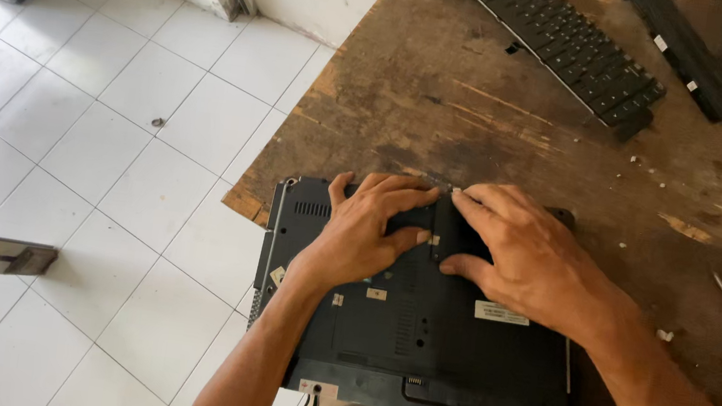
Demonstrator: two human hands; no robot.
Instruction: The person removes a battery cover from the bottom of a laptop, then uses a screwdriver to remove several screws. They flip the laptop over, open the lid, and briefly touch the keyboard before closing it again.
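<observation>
Soft, even daylight fills the scene, brightest on the white floor tiles (97,106) at left, which look slightly washed out. Shadows are faint and diffuse. Focus is sharp overall, with mild wide-angle bending towards the edges.

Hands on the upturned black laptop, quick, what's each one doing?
Left hand: open, flat on the black plastic laptop underside.
Right hand: open, fingers pressing the same underside.

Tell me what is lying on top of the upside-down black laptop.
Both hands rest flat on the laptop: the left hand and right hand meet over a panel near its far edge. Small stickers show on the bare casing. What lies beneath the palms is covered.
</observation>
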